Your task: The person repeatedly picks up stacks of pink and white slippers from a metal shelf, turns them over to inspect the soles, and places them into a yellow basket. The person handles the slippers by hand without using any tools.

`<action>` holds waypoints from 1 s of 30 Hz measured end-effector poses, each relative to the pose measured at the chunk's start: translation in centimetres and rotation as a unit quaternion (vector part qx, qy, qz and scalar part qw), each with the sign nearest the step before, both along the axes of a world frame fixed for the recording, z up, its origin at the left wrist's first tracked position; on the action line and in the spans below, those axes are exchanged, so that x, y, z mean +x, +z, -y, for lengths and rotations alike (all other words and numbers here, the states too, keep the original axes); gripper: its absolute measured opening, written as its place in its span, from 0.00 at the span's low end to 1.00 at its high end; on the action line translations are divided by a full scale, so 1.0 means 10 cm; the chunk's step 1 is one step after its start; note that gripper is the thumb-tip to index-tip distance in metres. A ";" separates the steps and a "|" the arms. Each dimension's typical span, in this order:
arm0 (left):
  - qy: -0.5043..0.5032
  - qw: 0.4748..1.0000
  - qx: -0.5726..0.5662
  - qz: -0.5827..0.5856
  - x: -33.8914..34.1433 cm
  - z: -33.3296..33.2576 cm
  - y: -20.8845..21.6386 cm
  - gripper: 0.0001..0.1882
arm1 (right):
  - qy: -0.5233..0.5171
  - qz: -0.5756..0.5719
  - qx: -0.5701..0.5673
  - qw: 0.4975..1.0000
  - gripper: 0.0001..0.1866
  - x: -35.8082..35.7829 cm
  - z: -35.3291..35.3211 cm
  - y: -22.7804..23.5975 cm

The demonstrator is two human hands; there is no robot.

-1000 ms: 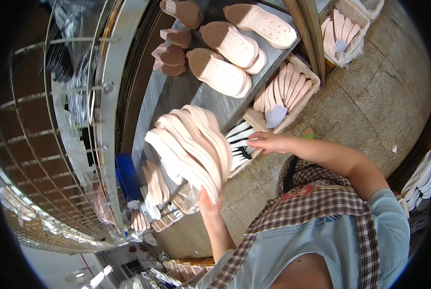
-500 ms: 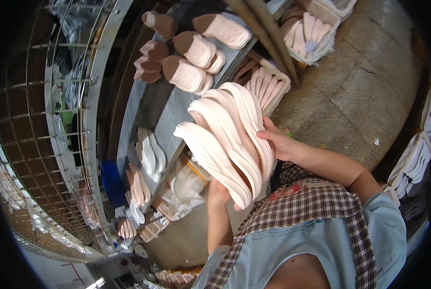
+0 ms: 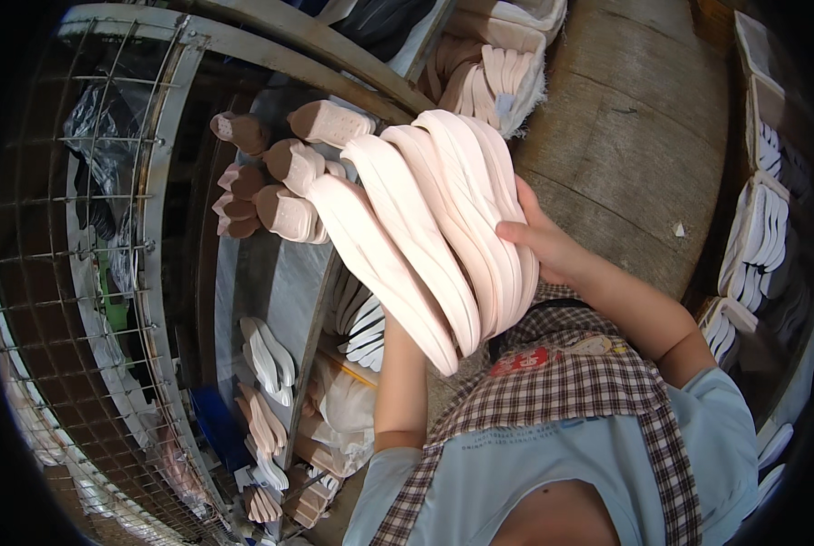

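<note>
A fanned stack of pale pink shoe soles [image 3: 434,227] is held up in front of my chest, their long edges facing me. My right hand [image 3: 545,244] grips the right side of the stack, thumb on the near face and fingers behind. From the lower left my left forearm [image 3: 401,391] reaches up under the stack; the soles hide that hand and its fingers. Beyond the stack to the left, pink soles with brown ends [image 3: 289,214] stand in small piles on a grey shelf [image 3: 284,273].
Wire mesh racking [image 3: 116,227] rises at the left. White soles [image 3: 268,359], pink soles [image 3: 261,419] and a blue bin [image 3: 216,426] sit lower on that side. A lined basket of soles [image 3: 503,82] stands at the back, and more white soles [image 3: 760,227] line the right edge. Between them runs concrete floor [image 3: 644,136].
The shelf and its soles have shifted left and down in view, and more of the right-hand row shows. The held stack is turned slightly and fanned wider, and my left hand is now hidden behind it.
</note>
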State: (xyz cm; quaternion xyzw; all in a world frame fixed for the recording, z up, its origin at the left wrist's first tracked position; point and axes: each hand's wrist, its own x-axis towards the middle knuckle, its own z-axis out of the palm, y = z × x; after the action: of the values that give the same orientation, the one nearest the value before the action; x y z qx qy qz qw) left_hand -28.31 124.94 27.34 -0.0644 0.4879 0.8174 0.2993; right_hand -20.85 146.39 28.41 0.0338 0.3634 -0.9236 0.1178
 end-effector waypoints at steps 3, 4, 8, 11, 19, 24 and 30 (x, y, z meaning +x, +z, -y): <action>-0.034 0.999 -0.001 0.003 -0.06 -0.13 -0.04 0.21 | -0.016 0.030 -0.006 0.999 0.49 0.02 -0.07 0.03; -0.043 0.999 -0.003 0.002 -0.09 -0.16 -0.05 0.21 | -0.015 0.032 -0.014 0.999 0.48 0.02 -0.11 0.02; -0.070 0.998 -0.007 0.005 -0.11 -0.24 -0.07 0.20 | -0.001 0.059 -0.065 0.996 0.47 0.03 -0.19 -0.08; -0.083 0.996 -0.010 0.017 0.00 -0.25 -0.12 0.19 | 0.022 0.098 -0.060 0.993 0.40 0.09 -0.17 -0.22; -0.110 0.993 0.015 0.040 0.35 -0.28 -0.42 0.17 | 0.137 0.354 -0.072 0.922 0.35 0.40 -0.24 -0.54; -0.083 0.988 0.065 0.109 0.41 -0.31 -0.53 0.16 | 0.129 0.405 -0.108 0.899 0.36 0.58 -0.18 -0.67; -0.083 0.990 0.063 0.098 0.46 -0.32 -0.51 0.16 | 0.127 0.387 -0.141 0.902 0.36 0.70 -0.17 -0.79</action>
State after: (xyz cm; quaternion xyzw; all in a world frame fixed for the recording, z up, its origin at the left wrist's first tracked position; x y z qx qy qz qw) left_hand -23.67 128.13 22.23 -0.0848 0.4075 0.8087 0.4156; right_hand -13.82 148.11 20.48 0.3253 0.1559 -0.8566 0.3689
